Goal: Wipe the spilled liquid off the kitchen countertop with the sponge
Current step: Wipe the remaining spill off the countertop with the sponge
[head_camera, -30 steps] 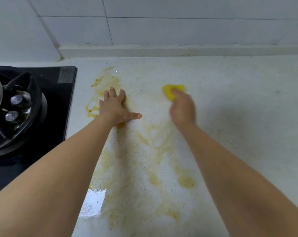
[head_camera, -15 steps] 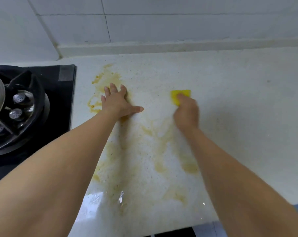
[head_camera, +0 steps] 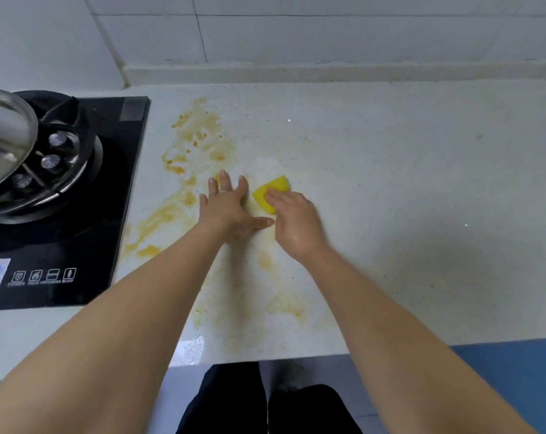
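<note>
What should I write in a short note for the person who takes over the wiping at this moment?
Left hand: open, flat on the countertop, fingers straight.
Right hand: grip on the yellow sponge, pressing it on the counter beside the left hand.
Done: the patch around the sponge looks mostly clean.
Left: orange spill behind the left hand toward the wall, streaks along the stove edge, and faint patches near the front edge.

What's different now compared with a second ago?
The right hand has slid the yellow sponge leftward, close beside the left hand. That hand stays flat on the countertop, the sponge is still gripped, and orange smears remain near the stove.
</note>
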Demonstrator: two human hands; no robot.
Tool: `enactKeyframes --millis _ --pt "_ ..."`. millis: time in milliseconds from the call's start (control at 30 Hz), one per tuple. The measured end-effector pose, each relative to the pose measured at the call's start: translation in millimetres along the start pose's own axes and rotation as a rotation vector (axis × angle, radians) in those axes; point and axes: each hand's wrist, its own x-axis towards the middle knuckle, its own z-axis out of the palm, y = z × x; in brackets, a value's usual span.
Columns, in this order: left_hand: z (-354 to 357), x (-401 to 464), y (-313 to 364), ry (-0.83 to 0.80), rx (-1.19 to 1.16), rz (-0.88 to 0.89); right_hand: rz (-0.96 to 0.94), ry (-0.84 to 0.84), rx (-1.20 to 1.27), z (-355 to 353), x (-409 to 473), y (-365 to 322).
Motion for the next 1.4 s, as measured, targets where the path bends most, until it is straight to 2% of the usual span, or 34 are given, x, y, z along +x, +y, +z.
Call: enactKeyframes --millis 33,67,167,200,233,333,400,433,533,567,600,700,733,767,867,900,933,967,1067,1100,1133,1200,1267,1333,1400 --pt "0 -1 -1 0.002 0.004 0.004 -0.05 0.041 -0.011 -4 -3 7" --pt "-1 -1 -1 0.002 0.009 0.009 0.017 0.092 -0.016 -13 -4 20" --pt "-2 0 0 -0.003 0.011 0.006 0.496 0.218 -0.083 -39 -3 63" --pt "-3 0 0 -0.005 0.0 0.002 0.533 0.245 -0.098 -40 -1 62" --pt "-3 0 1 -0.006 -0.015 -0.002 0.486 0.241 -0.074 -34 3 50" --pt "-2 0 2 0.0 -0.036 -0.007 0.101 0.062 0.042 -1 -7 1" --pt "-2 -1 1 0.005 -0.026 -0.004 0.001 0.047 0.013 -3 -12 3" --pt "-2 -1 1 0.006 -0.015 -0.002 0.085 0.063 -0.007 -13 -9 15" --pt "-2 0 -1 0.01 -0.01 0.008 0.521 0.143 -0.089 -43 -1 52" --pt "-2 0 -1 0.012 -0.009 0.01 0.558 0.158 -0.099 -42 0 48" --pt "-1 -1 -1 0.011 -0.008 0.011 0.504 0.152 -0.067 -36 1 34" --pt "-1 -1 -1 0.013 -0.02 0.014 0.071 0.002 0.064 -2 -16 -8" --pt "-1 0 -1 0.017 -0.022 0.014 -0.002 0.0 0.065 0 -16 -5" --pt "-1 0 -2 0.017 -0.018 0.015 0.035 0.027 0.055 -8 -13 5" --pt "0 0 -1 0.006 -0.011 0.013 0.492 0.152 -0.04 -40 -4 52" --pt "0 1 -2 0.006 -0.011 0.011 0.583 0.174 -0.072 -44 -4 56" --pt "-1 1 -1 0.01 -0.012 0.011 0.575 0.18 -0.086 -41 -5 46" --pt "-1 1 -1 0.016 -0.013 0.013 0.48 0.156 -0.053 -31 -7 29" --pt "0 -8 -2 0.027 -0.024 0.02 0.077 0.018 0.051 2 -34 -12" --pt "1 -13 -2 0.033 -0.028 0.013 0.046 0.037 0.051 -1 -39 -7" --pt "4 -21 -3 0.042 -0.036 -0.004 0.11 0.067 0.034 -11 -44 5" --pt "11 -39 -8 0.064 -0.055 -0.044 0.373 0.132 -0.051 -34 -51 39" --pt "19 -56 -12 0.073 -0.073 -0.077 0.514 0.149 -0.126 -44 -57 49" --pt "30 -73 -12 0.062 -0.098 -0.108 0.388 0.096 -0.071 -30 -61 17" --pt "40 -83 -11 0.058 -0.094 -0.106 0.098 -0.006 0.003 -3 -77 -21"
